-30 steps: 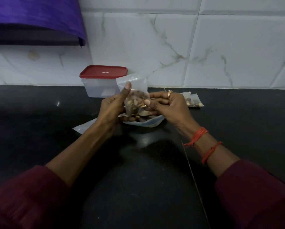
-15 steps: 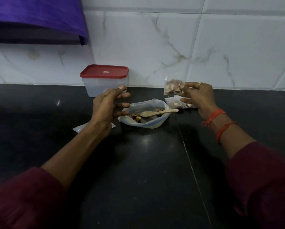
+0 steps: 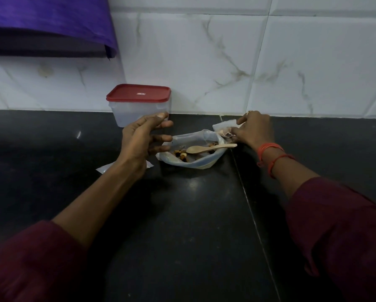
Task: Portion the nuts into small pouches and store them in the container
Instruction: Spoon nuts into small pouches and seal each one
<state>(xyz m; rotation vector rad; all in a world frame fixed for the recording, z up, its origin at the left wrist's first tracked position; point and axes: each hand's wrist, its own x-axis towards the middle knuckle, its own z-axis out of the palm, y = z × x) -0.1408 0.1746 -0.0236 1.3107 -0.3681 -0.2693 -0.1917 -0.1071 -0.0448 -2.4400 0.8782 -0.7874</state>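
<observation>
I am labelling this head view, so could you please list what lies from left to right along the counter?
Red-lidded container → open bag of nuts → right hand, pinching a small pouch. The left hand overlaps the container, so it is left out.

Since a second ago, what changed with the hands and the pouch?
The left hand let go of the pouch and hovers open by the bag. The right hand carried it right and down to the counter, still pinching it. The container, spoon and bag stayed put.
</observation>
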